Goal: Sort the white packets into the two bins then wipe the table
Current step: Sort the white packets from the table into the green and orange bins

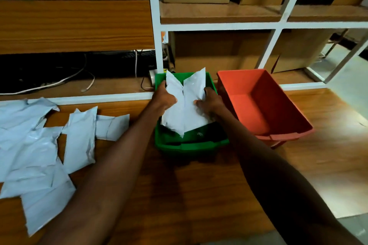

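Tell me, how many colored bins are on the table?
2. The green bin sits in the middle, under both hands and the white packets they hold. The red bin stands right beside it, on its right, with nothing visible inside. No others show.

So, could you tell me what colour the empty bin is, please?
Orange-red bin, clearest in the head view.

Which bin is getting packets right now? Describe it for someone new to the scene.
On the wooden table, two bins sit before the white shelving. It is the green bin, left of the empty orange bin; both hands press white packets into it.
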`<state>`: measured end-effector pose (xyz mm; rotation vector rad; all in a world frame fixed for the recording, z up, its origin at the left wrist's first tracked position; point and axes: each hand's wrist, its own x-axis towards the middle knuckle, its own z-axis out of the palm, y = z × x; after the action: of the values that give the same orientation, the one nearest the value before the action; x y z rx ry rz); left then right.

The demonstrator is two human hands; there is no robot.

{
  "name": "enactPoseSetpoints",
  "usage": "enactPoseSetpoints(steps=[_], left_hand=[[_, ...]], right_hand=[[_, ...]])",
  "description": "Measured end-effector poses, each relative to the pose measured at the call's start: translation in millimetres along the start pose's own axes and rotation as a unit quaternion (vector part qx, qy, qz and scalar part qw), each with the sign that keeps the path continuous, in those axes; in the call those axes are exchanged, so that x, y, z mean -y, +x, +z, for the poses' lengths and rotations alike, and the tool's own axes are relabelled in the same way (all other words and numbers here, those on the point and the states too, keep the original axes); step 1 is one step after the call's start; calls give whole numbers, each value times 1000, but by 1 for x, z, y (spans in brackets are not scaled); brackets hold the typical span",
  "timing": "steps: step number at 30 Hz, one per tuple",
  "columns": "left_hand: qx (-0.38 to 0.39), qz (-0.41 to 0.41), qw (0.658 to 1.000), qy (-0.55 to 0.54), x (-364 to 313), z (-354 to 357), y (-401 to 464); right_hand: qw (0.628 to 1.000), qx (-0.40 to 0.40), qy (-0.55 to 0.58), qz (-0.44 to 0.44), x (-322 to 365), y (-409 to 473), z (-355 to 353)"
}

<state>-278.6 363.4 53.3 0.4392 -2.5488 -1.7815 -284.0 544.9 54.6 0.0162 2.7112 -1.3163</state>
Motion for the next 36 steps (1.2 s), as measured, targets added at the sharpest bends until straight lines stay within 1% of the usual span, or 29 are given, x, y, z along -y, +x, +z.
enactPoseSetpoints(steps=[2,6,8,10,12,13,14,15,16,17,19,20,21,22,23,24,25,27,28,29,30,31,33,36], left_hand=[[4,-19,1000,6,-2,13,3],[13,-104,994,-5,11,29,12],[12,-135,991,13,19,35,14],[-11,-154,987,49,26,41,15],[-48,-144,981,119,29,50,13],[-82,-143,973,162,26,54,9],[-103,-110,961,234,26,57,9],[-91,-58,945,307,29,60,6],[-72,6,915,396,33,62,3],[-59,49,878,472,35,64,1],[-57,98,827,551,29,60,-4],[-38,111,812,571,25,56,-4],[5,134,788,601,24,52,0],[56,154,765,623,24,45,3],[113,152,744,641,23,38,7],[163,139,730,649,24,31,12],[195,130,709,665,23,26,13],[217,126,681,688,21,23,9],[226,128,681,684,22,26,8],[234,122,690,674,25,30,8],[240,112,705,658,29,32,7],[244,104,720,641,32,34,7],[239,105,731,630,35,32,6],[203,148,738,626,22,25,-2]], right_hand=[[1000,3,-27,8,0,9,12],[996,27,-53,62,-10,22,33],[994,34,-63,83,-18,26,40],[990,53,-94,95,-23,28,45],[983,68,-144,91,-26,30,48],[979,62,-173,87,-27,31,50],[977,46,-194,81,-25,29,50],[973,29,-217,74,-24,28,51],[968,12,-243,58,-21,26,52],[959,-3,-280,36,-20,26,52],[936,-35,-349,-21,-14,25,44],[926,-38,-371,-60,-10,26,40],[918,-15,-384,-104,-9,28,36],[909,30,-392,-140,-8,29,30],[899,81,-402,-156,-9,31,26],[887,134,-415,-150,-9,30,21],[875,178,-431,-130,-6,25,16],[867,224,-438,-86,-9,22,14],[853,252,-449,-84,-10,21,16],[839,269,-463,-97,-10,17,19],[828,269,-478,-117,-15,16,24],[824,274,-479,-126,-16,14,27],[851,273,-431,-122,-27,24,36],[879,235,-394,-128,-11,10,21]])
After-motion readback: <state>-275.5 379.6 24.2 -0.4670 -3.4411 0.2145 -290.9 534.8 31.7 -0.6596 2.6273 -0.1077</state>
